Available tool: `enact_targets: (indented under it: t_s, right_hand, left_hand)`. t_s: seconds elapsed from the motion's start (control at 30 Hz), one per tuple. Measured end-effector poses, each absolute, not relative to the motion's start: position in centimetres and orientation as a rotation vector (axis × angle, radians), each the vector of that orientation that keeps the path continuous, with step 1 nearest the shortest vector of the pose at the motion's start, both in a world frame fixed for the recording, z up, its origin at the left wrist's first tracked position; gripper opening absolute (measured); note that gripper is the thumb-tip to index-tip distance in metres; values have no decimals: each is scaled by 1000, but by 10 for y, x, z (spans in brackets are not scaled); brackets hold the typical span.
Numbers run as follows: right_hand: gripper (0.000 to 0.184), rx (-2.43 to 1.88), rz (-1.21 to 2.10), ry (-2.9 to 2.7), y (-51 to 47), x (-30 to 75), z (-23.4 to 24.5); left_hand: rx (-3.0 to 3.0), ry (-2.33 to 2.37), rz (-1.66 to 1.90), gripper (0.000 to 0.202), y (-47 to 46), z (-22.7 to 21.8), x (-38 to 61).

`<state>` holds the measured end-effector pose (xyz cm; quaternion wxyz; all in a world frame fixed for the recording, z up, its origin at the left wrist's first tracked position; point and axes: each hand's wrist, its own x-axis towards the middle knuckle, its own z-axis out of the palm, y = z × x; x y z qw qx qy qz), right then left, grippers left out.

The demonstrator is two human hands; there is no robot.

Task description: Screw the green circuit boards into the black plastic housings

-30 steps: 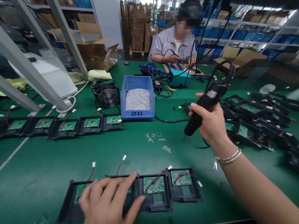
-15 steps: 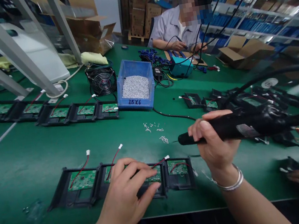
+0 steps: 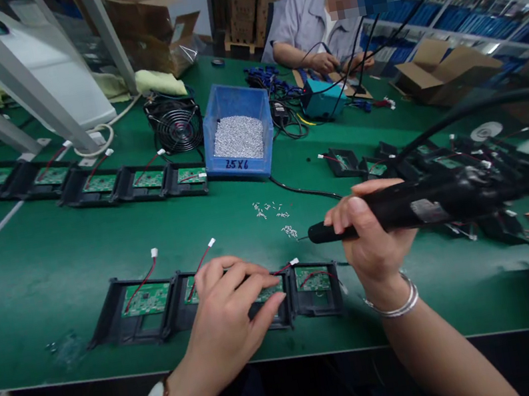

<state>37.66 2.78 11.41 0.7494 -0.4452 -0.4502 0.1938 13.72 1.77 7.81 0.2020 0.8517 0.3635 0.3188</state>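
Right hand is clenching a black cylindrical driver, likely targeting nine-o'clock silver screws; empty left hand is arching half-open.

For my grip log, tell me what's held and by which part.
The right hand holds the screwdriver by its front half; whether the left hand grips a tray is unclear.

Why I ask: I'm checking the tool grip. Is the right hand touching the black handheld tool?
Touching. The head view shows the right hand closed around the front part of the black handheld tool.
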Motion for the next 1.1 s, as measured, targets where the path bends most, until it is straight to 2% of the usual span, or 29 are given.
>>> enact_targets:
  t_s: [0.13, 0.27, 0.4, 0.57, 1.1]
  right_hand:
    - [16, -901, 340, -947, 15, 374, 140]
    - [13, -872, 335, -846, 2, 373, 163]
    - [20, -766, 443, -788, -10, 375, 173]
    - [28, -753, 498, -717, -17, 375, 178]
    - [16, -666, 571, -770, -30, 398, 174]
  left_hand:
    - [2270, 1149, 893, 7, 18, 80, 151]
    - [2214, 1241, 866, 20, 21, 81, 166]
    - [2216, 1284, 863, 25, 23, 81, 177]
    - [2167, 1242, 877, 13, 25, 83, 180]
    - [2231, 1022, 950, 6, 28, 88, 180]
